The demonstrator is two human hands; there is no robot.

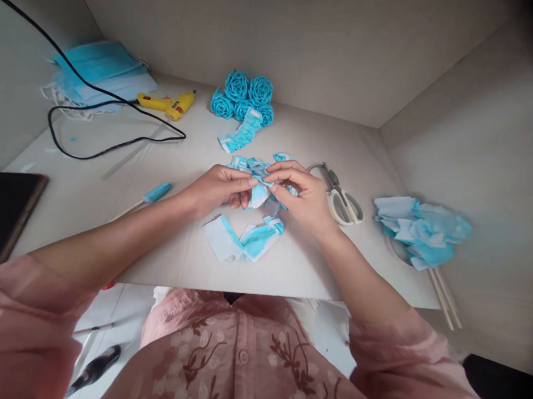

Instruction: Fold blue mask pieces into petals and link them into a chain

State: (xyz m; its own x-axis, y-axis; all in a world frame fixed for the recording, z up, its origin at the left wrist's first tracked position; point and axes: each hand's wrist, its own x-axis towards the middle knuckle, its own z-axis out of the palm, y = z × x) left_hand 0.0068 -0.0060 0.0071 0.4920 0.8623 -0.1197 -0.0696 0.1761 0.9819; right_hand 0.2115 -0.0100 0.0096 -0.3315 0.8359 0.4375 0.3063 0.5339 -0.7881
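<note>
Fabric (258, 197) centre, scissors (337, 192) right, glue gun (177, 107) left

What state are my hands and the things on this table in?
Left hand: pinching the small piece
Right hand: pinching it too
Small piece: held, partly hidden
Scissors: lying flat, seemingly closed
Glue gun: lying on its side
Cord: loosely looped
Blue flowers: rolled, stacked
Blue strip: pleated
Masks: piled flat
Stick: one end wrapped
Scraps at right: crumpled, heaped
Near scraps: loose

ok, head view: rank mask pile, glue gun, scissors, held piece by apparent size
1. mask pile
2. scissors, glue gun: too alike to rank
3. held piece, partly hidden by fingers
</note>
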